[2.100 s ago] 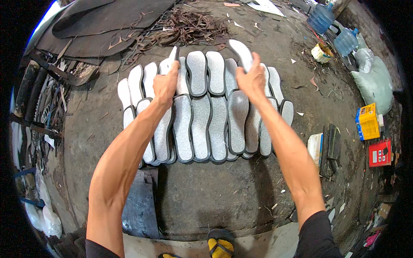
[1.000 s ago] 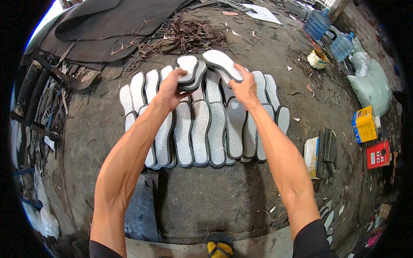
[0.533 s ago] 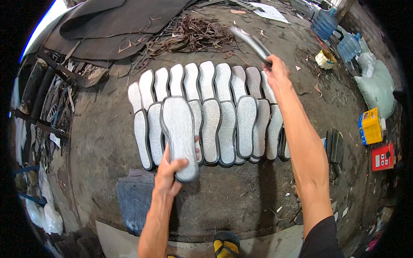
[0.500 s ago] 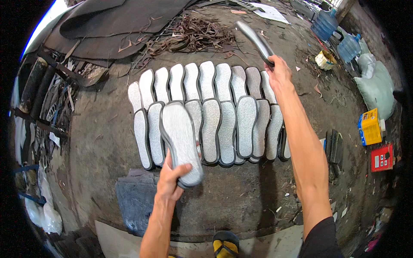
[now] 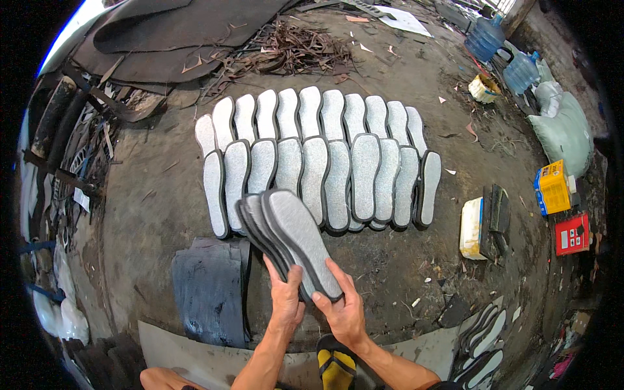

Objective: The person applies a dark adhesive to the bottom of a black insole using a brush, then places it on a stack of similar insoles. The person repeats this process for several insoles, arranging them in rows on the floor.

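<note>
Just above my feet, both hands hold a fanned stack of shoe soles (image 5: pixel 300 231) with pale grey tops and dark edges. My left hand (image 5: pixel 286 300) is closed around the lower left side of the stack, thumb on the front. The foremost sole's lower end is pinched in my right hand (image 5: pixel 344 312), thumb in front. Behind the stack, more soles stand leaning in two overlapping rows on the floor: a front row (image 5: pixel 367 175) and a back row (image 5: pixel 288 114). Part of the front row is hidden by the held stack.
Dark flat sheets (image 5: pixel 208 289) lie left of my hands. To the right are a white-and-yellow block (image 5: pixel 472 227) and a small group of soles (image 5: pixel 484 335). Scrap strips (image 5: pixel 302 49) and dark rolled sheeting (image 5: pixel 156 32) lie far off; blue water jugs (image 5: pixel 486 39) stand far right.
My right hand came down from the far right to beside my left, its sole now against the stack. The left hand's soles have swung to lean left, showing several fanned edges.
</note>
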A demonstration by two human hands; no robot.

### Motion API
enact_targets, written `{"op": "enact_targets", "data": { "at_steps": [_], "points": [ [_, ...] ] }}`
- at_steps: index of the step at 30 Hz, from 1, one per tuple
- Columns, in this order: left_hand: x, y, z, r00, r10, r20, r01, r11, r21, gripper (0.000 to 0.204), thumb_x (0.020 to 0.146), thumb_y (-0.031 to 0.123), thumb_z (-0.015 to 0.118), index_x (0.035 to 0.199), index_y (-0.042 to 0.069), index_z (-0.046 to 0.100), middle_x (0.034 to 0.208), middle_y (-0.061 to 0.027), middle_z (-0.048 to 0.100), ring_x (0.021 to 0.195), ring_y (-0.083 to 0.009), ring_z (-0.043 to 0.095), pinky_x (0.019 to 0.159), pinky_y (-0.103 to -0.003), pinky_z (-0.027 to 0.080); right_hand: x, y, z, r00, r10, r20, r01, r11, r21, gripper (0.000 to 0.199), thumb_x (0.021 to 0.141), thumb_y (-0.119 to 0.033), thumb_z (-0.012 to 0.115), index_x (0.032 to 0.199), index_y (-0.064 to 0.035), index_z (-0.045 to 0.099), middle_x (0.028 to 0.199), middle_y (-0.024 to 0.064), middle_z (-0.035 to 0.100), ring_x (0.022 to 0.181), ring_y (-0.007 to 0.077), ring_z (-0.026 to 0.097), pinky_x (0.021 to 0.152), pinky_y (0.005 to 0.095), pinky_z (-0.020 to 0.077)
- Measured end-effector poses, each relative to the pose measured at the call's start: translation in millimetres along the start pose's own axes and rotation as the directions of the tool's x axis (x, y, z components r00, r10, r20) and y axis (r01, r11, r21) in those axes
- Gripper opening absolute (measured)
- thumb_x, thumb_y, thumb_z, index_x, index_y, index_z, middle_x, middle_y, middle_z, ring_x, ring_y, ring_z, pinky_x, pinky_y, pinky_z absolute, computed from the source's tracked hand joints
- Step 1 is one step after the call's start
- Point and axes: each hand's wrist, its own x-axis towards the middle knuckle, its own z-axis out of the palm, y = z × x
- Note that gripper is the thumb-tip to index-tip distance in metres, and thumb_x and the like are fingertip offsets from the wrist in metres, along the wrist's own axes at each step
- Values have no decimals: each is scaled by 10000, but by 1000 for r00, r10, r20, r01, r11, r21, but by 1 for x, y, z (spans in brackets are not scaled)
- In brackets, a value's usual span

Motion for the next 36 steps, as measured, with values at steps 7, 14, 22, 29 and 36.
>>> {"op": "enact_targets", "data": {
  "at_steps": [7, 14, 22, 29, 36],
  "points": [
    [-70, 0, -5, 992, -104, 71, 115, 979, -166, 1025, 977, 77, 827, 1744, 218, 162, 1497, -98, 554, 1361, -273, 578, 1143, -435, 507, -74, -20, -19, 990, -141, 4, 138, 959, -248, 640, 974, -358, 819, 1515, -65, 640, 1403, 215, 681, 1266, 381, 692, 1111, 446, 515],
    [-123, 17, -22, 995, -76, 64, 73, 996, 44, 770, 939, 148, 866, 1535, 1, 402, 1413, -126, 609, 1287, -236, 619, 1096, -397, 530, -130, -24, -6, 928, -356, 109, 361, 791, -494, 704, 939, -340, 852, 1519, -49, 581, 1342, 230, 687, 1223, 396, 672, 1035, 495, 535],
    [-100, 25, -28, 994, 81, 67, -105, 723, 683, 682, 835, 120, 812, 1417, -61, 506, 1210, -155, 696, 1061, -251, 696, 943, -379, 580, -127, 22, -34, 984, 64, 166, -60, 998, -28, 491, 1062, -232, 708, 1537, -141, 628, 1346, 91, 669, 1147, 180, 656, 964, 335, 562],
    [-95, -3, 14, 1000, -1, 5, -1, 911, 411, 821, 876, 65, 768, 1551, -62, 319, 1219, -195, 699, 1024, -229, 693, 868, -336, 577, -96, 57, -98, 912, 389, 133, -331, 502, 799, 495, 1097, -249, 607, 1527, -25, 506, 1315, 211, 676, 1187, 371, 734, 940, 424, 658],
    [-72, -3, 14, 973, 231, -19, -191, 848, 495, 856, 861, 71, 723, 1593, -9, 289, 1311, -196, 613, 1150, -262, 633, 1002, -380, 523, -106, 78, -117, 919, 323, -224, -86, 722, 687, 291, 1096, -219, 586, 1353, -83, 603, 1093, 61, 633, 830, 171, 601, 763, 340, 542]
  ]
}}
